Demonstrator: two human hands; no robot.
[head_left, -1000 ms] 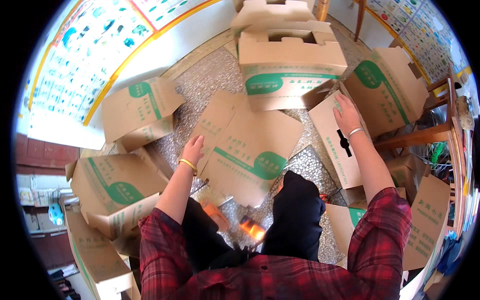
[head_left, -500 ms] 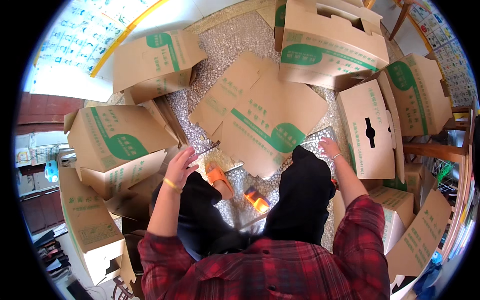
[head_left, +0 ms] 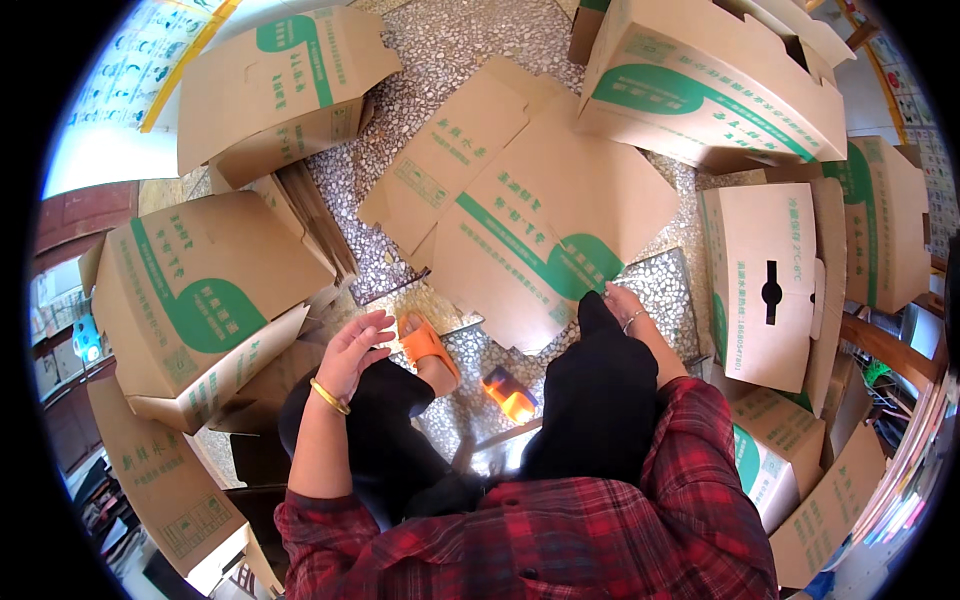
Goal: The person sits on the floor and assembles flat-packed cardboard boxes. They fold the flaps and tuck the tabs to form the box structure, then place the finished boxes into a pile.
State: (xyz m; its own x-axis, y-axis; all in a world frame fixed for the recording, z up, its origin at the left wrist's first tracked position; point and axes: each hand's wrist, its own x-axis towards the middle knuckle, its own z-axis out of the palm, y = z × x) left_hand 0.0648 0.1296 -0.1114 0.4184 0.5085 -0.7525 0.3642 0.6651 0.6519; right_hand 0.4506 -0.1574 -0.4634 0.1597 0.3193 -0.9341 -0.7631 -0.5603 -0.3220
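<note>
A flattened cardboard box (head_left: 520, 200) with green print lies on the speckled floor in front of my knees. My right hand (head_left: 622, 304), beside my right knee, has its fingers closed at the near right edge of this cardboard; the knee partly hides the fingertips. My left hand (head_left: 354, 352) is raised over my left knee, fingers apart and nothing in them. Nearest to it on the left stands a formed cardboard box (head_left: 200, 290) with the same green print.
More cardboard boxes (head_left: 275, 85) surround me, including a large box (head_left: 715, 90) at the far right and a white-faced box (head_left: 762, 285) at the right. Folded cardboard (head_left: 310, 225) leans at the left. Orange slippers (head_left: 428, 350) are by my feet.
My right hand has moved left and inward to the flat cardboard's edge. The left hand stays raised, a little lower. The view has shifted slightly.
</note>
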